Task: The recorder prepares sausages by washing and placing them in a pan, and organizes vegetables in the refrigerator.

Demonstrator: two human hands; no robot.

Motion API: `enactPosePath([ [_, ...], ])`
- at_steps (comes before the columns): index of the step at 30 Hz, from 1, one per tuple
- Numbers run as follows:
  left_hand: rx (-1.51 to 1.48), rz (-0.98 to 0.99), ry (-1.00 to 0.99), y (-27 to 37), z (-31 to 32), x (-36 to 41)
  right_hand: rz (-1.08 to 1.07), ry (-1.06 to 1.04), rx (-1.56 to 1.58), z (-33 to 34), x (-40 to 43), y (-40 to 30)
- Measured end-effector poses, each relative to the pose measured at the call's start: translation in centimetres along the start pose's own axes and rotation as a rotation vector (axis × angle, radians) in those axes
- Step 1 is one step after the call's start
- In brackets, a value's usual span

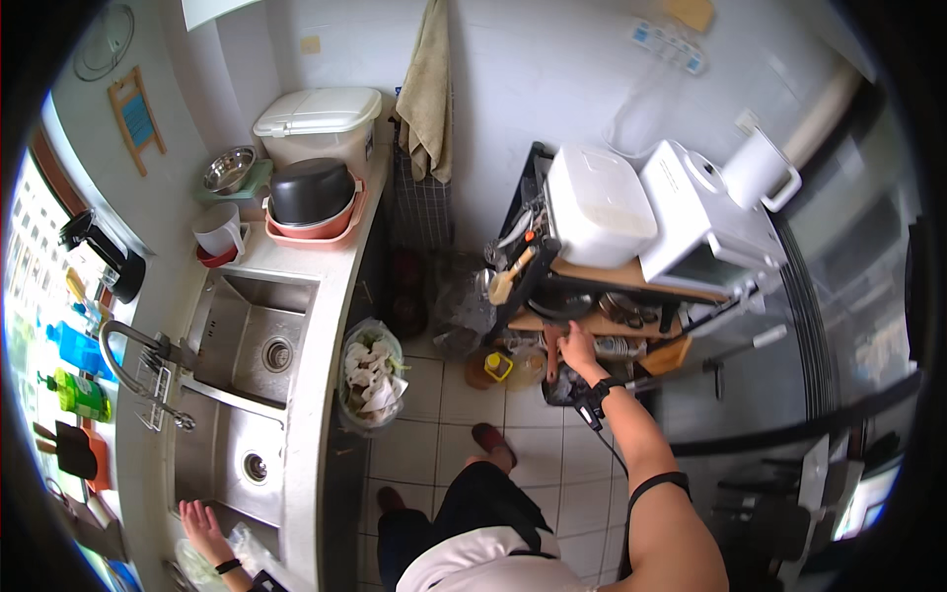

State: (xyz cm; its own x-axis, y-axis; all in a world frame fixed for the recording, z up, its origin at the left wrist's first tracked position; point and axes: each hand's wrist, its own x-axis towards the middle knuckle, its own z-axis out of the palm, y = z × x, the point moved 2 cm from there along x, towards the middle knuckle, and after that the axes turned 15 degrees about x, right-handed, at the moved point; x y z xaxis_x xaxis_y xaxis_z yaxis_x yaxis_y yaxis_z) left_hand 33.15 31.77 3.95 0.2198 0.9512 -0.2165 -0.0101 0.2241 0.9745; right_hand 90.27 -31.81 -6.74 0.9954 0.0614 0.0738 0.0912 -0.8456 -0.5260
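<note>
My right hand (pixel 578 348) reaches to the lower shelf of a rack, its fingers at the brown handle (pixel 552 354) of a dark frying pan (pixel 561 303); whether they close round the handle is hard to tell. The pan lies on the shelf under a microwave and a white bin. My left hand (pixel 201 527), empty with fingers apart, is over the near edge of the steel double sink (pixel 222 459), beside a clear plastic bag (pixel 255 551).
A lined trash bin (pixel 373 377) stands on the floor by the counter. An oil bottle with a yellow cap (pixel 497 365) is below the rack. A white microwave (pixel 710 222) and a white kettle (pixel 760 172) are up on the right. A faucet (pixel 148 340) arches over the sink.
</note>
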Motion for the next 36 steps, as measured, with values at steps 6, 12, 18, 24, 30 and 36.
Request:
enactPosePath([
  [6, 0.089, -0.061, 0.421, 4.8, 5.9, -16.6, 0.439, -0.190, -0.146, 1.5, 12.0, 8.7],
  [12, -0.105, -0.091, 0.805, 2.9, -2.3, -27.7, 0.160, -0.265, -0.111, 5.7, 18.4, 13.5],
  [18, 0.072, -0.105, 1.010, 1.8, -1.9, -38.7, 0.114, -0.289, -0.108, 8.7, 20.7, 17.8],
  [24, 0.180, -0.055, 1.104, 1.2, -2.0, -46.0, 0.076, -0.290, -0.036, 9.1, 21.4, 20.0],
  [30, 0.184, -0.017, 1.221, 0.3, -1.9, -52.4, 0.111, -0.148, -0.244, 3.5, 16.1, 12.3],
  [36, 0.016, -0.015, 1.285, -4.0, -5.4, -61.0, -0.002, -0.198, -0.407, 0.1, 8.8, 16.9],
])
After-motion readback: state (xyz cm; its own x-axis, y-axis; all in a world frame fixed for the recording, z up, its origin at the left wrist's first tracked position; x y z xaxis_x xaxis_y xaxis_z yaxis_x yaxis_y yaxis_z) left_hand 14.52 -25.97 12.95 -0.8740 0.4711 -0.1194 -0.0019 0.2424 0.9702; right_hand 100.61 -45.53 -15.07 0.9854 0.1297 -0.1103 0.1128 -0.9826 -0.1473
